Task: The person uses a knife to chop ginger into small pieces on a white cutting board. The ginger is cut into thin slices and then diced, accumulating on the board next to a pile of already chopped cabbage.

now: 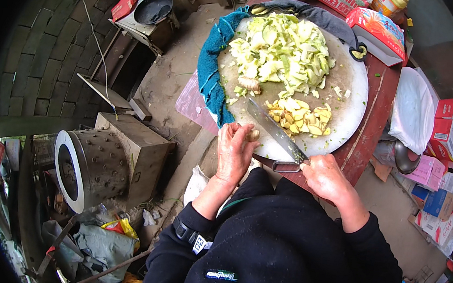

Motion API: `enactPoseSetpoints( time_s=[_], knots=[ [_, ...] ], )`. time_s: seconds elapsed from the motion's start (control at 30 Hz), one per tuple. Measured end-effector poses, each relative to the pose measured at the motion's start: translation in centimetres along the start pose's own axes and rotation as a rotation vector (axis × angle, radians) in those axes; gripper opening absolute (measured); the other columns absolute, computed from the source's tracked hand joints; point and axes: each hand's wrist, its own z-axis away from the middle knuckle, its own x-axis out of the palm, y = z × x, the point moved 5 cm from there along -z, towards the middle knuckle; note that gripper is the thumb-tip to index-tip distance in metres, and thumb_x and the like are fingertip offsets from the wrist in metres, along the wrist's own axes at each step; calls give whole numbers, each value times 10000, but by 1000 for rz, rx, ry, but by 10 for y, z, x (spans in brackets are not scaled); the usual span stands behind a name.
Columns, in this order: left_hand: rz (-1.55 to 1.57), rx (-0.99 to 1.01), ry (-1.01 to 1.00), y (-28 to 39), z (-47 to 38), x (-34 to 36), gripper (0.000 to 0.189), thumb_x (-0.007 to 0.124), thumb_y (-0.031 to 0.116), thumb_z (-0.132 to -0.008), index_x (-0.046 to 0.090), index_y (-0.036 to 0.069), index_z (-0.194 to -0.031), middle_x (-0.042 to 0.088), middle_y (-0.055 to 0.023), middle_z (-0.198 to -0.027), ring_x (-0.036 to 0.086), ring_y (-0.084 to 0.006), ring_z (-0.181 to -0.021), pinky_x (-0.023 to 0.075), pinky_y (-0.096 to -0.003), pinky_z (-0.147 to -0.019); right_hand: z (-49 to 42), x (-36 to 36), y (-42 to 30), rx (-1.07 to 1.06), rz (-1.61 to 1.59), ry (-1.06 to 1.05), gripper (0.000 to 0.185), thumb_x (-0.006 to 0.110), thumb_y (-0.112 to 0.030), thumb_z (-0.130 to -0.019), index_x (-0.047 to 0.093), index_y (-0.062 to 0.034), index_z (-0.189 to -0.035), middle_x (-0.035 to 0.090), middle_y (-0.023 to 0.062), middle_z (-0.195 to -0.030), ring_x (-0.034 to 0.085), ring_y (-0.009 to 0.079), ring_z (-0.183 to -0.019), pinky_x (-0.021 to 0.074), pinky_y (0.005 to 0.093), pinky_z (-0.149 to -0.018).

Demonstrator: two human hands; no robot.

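My right hand [326,175] is closed around the handle of a kitchen cleaver [275,131], its blade lying across the near part of a round white cutting board [350,114]. At the board's near left edge, my left hand [235,149] pinches a small piece of ginger root [253,135] between its fingers. Sliced ginger [299,116] is piled just beyond the blade. Farther back sits a large heap of chopped pale-green vegetable [284,51], perhaps cabbage. Another knob of ginger [249,85] rests at that heap's near left side.
A teal towel [215,63] and a grey cloth [322,17] wrap the board's rim on a red table [378,96]. A red carton [377,33] stands at the back right. Boxes [443,134] are stacked rightward; a studded metal drum [100,164] lies at left.
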Motion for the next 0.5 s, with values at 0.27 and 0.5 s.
enactPoseSetpoints(
  time_s=[0.27,0.5],
  knots=[
    [73,238,48,17,16,28,563,690,-104,-721,626,65,-1255,494,-194,-1251,544,-361,-1135,513,-421,-947,3,-5,11,317,33,130,215,571,-131,-845,618,33,-713,628,259,-717,638,451,-705,535,498,-683],
    [-19,329,92,15,31,8,395,712,-56,-749,688,63,-1124,648,-93,-1030,599,-307,-945,511,-383,-825,8,-10,7,355,-28,-12,174,581,-150,-828,627,15,-862,636,274,-754,637,466,-737,517,541,-702]
  ],
)
